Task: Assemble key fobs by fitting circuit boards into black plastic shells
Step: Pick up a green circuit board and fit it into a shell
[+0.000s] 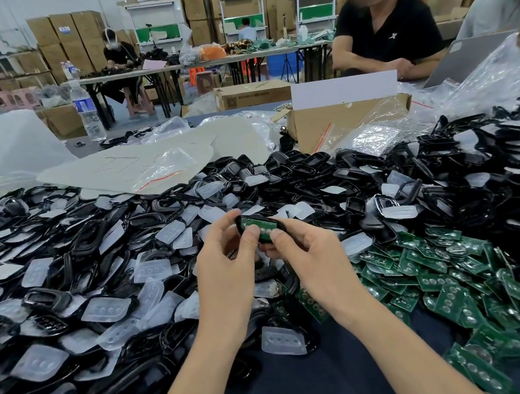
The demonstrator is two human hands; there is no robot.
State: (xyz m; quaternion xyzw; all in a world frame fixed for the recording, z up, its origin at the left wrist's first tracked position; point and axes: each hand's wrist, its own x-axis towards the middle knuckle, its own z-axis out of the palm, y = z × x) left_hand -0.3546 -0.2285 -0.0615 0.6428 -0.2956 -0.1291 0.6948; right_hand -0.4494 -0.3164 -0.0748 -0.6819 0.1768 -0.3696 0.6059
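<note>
Both hands meet just above the middle of the counter (324, 382), sharing one black shell (240, 224) with a green circuit board (261, 226) lying in its open face. The left hand (227, 259) has a narrow grip on the black shell, fingers curled round its far end and the thumb pressed onto the board. The right hand (315, 258) pinches the near end in the same narrow grip, thumb tip on the board's edge (whether the board is fully seated cannot be told). Beneath and to the left spreads a deep heap of empty shells (93, 237) mixed with translucent button pads (151, 270); one such pad (283, 341) lies alone between the forearms. To the right, a pile of loose green boards (442, 276) runs toward the near edge. Behind the heap stand an open cardboard box (334, 122), crumpled clear bags (484, 84) and a water bottle (87, 110). A person in a black shirt (385, 24) sits across the counter.
</note>
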